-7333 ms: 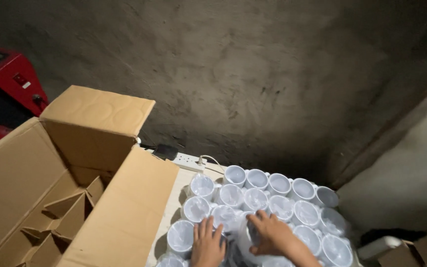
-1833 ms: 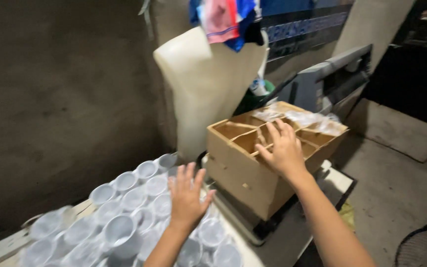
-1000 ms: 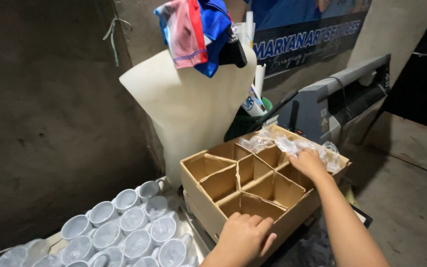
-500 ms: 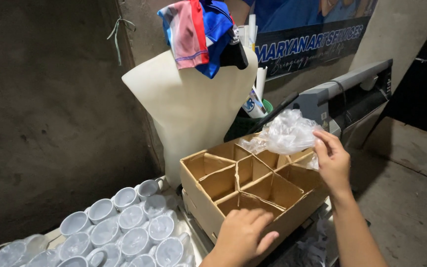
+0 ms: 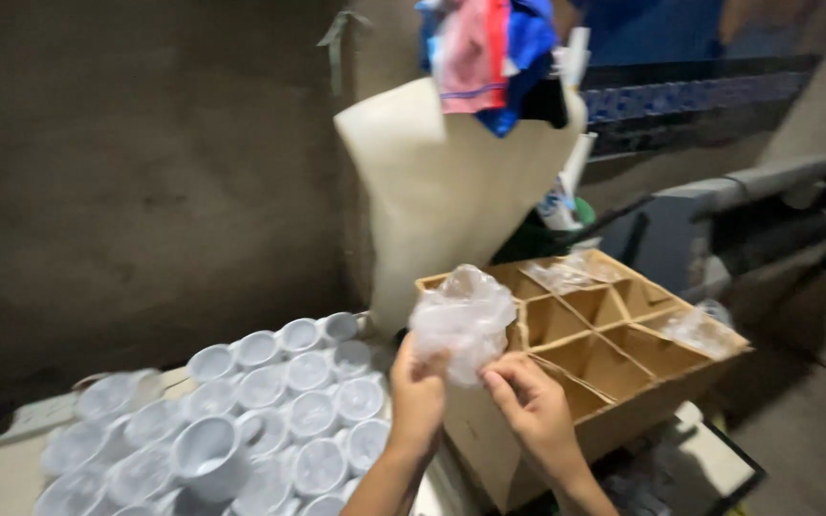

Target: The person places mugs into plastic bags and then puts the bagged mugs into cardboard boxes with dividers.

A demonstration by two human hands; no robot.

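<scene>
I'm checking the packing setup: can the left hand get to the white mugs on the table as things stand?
Probably yes, once it lets go. The left hand is pinching the crumpled clear plastic bag together with the right hand. The white mugs stand open-topped just beside it, with nothing in between.

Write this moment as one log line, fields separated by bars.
hands: left and right both hold bag | position: above box edge | beside: white cups

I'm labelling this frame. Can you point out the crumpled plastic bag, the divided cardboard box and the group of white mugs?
crumpled plastic bag (image 5: 463,317), head view, middle of the bag.
divided cardboard box (image 5: 614,355), head view, an inner divider.
white mugs (image 5: 310,417), head view, a mug mid-group.
</scene>
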